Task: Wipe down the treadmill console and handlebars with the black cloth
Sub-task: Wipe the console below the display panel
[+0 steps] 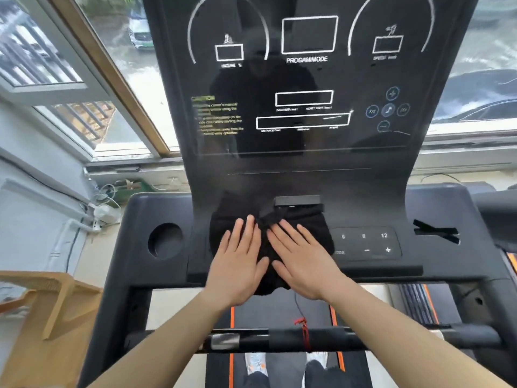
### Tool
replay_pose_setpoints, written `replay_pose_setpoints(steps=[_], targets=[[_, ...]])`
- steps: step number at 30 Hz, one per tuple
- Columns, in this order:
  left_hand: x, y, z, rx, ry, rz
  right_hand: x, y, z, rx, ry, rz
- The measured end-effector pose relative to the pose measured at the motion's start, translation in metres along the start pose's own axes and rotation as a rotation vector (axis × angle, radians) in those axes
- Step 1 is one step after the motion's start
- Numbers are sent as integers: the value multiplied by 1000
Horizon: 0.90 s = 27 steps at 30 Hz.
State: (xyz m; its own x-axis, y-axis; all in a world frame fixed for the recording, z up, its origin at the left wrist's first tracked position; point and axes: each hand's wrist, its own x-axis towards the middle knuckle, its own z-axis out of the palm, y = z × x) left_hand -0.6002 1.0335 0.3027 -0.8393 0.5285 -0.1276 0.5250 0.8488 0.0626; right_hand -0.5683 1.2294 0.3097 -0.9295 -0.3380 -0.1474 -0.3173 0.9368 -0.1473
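We see the black cloth (pixel 314 226) lying spread on the lower sloped part of the treadmill console (pixel 302 163), in the middle, below the dark display. Both hands are on the cloth. The left hand (pixel 237 264) lies flat on the left half of the cloth, fingers straight and a little apart, so it presses and does not grip. The right hand (pixel 305 264) lies flat on the right half in the same way, with straight fingers and nothing held inside. The fingertips of the two hands are almost touching near a small bunched fold at the top of the cloth.

Just right of the cloth is the keypad (pixel 366 243) with numbers and plus and minus signs. Further right of the cloth we see a cross of black tape (pixel 436 232). Left of the cloth, well apart, is a round cup holder (pixel 165 240). Just above the cloth sits a small black block (pixel 297 200). Below the cloth, nearer to us, the front handlebar (pixel 391 338) runs across, and a red cord (pixel 305 331) is tied around it.
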Motion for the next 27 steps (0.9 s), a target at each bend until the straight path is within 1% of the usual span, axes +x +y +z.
replay_pose_setpoints(steps=[3, 5, 7, 10, 13, 15, 18, 21, 23, 24, 27], targets=[[25, 61, -1, 5, -33, 171, -50, 51, 0, -50, 44, 90], [40, 94, -1, 16, -36, 272, -80, 84, 0, -80, 42, 112], [58, 113, -2, 36, -39, 328, -91, 112, -2, -101, 35, 113], [89, 123, -12, 95, 7, 312, -72, 144, -9, -118, 21, 90], [113, 119, -26, 194, 59, 212, -39, 165, -27, -170, 44, -4], [112, 105, -31, 207, 75, 126, -17, 163, -35, -204, 80, -95], [93, 78, -26, 188, 57, 6, 14, 141, -37, -215, 154, -226], [87, 74, -21, 182, 41, -66, 25, 138, -42, -223, 198, -297], [93, 87, -22, 171, 59, -30, 16, 158, -49, -227, 194, -312], [99, 98, -23, 160, 66, 19, 6, 172, -51, -225, 173, -286], [121, 140, -25, 108, 76, 189, -40, 209, -45, -222, 111, -94]])
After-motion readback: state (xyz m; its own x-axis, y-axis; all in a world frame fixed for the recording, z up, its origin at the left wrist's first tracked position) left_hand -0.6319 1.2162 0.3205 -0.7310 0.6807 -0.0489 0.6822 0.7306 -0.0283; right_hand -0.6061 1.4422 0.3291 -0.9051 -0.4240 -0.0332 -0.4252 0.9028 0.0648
